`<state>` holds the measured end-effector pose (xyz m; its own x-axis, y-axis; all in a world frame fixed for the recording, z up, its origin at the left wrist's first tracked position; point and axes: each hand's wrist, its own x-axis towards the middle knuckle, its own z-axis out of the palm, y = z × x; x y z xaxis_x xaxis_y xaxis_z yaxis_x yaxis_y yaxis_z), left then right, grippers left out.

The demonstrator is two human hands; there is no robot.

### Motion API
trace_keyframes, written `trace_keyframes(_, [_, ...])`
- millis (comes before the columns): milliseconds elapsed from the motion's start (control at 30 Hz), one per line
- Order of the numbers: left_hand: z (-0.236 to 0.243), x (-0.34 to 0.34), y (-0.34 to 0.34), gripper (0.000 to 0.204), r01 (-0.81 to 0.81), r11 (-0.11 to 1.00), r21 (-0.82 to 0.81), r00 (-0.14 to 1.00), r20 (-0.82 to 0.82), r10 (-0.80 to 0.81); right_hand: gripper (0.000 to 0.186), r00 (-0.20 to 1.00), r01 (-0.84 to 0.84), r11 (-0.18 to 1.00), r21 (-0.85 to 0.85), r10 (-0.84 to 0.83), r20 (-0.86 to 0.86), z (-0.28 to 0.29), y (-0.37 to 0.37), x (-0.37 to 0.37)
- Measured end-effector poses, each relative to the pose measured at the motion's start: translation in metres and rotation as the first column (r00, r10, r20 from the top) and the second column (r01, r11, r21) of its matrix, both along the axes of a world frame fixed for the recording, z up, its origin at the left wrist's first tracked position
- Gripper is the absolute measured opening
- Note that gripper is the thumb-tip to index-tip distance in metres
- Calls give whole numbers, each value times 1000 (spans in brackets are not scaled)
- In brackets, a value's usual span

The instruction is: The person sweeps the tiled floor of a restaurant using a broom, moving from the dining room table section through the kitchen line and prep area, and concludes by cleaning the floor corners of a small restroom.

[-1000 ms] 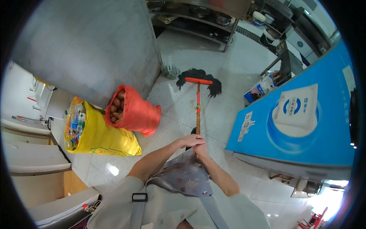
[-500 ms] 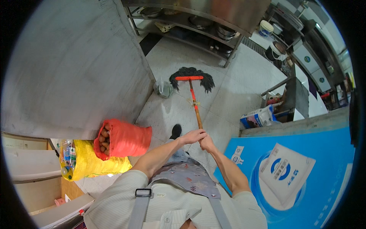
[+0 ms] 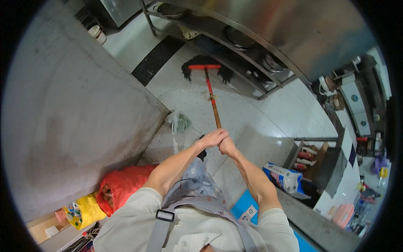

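Note:
My left hand (image 3: 215,136) and my right hand (image 3: 227,145) are closed around the wooden mop handle (image 3: 215,112), the left one higher along it. The handle has red bands and a ragged wrap. It runs forward to a red crossbar (image 3: 204,66) with dark grey mop strands (image 3: 189,72), which lie on the tiled floor at the edge of a steel shelving unit (image 3: 271,85); some strands look partly under the lower shelf. A tied clear plastic bag with something green inside (image 3: 181,122) sits on the floor left of the handle, by the base of a grey wall (image 3: 84,105).
Lower left are a red sack (image 3: 126,180) and a yellow sack (image 3: 91,216). A dark floor strip (image 3: 154,61) crosses the tiles ahead. On the right stand a low rack with bottles (image 3: 303,158), a printed bag (image 3: 280,180), a blue panel (image 3: 244,200) and cluttered counters (image 3: 354,103).
I have moved forward past the sacks and blue panel. The mop head has gone farther forward to the shelving. My view has turned, showing more floor and a bucket at the upper left.

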<state>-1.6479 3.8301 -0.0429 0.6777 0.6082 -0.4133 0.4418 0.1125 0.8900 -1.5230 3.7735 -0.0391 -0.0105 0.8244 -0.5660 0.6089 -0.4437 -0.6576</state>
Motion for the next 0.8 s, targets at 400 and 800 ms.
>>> trace_keyframes(400, [-55, 9, 180, 37, -20, 993, 113, 964, -262, 50, 25, 989, -134, 972, 196, 120, 83, -105, 154, -1])
trace_keyframes(800, [0, 48, -79, 32, 586, 741, 327, 796, -63, -602, 67, 966, -230, 911, -342, 256, 31, 111, -145, 95])
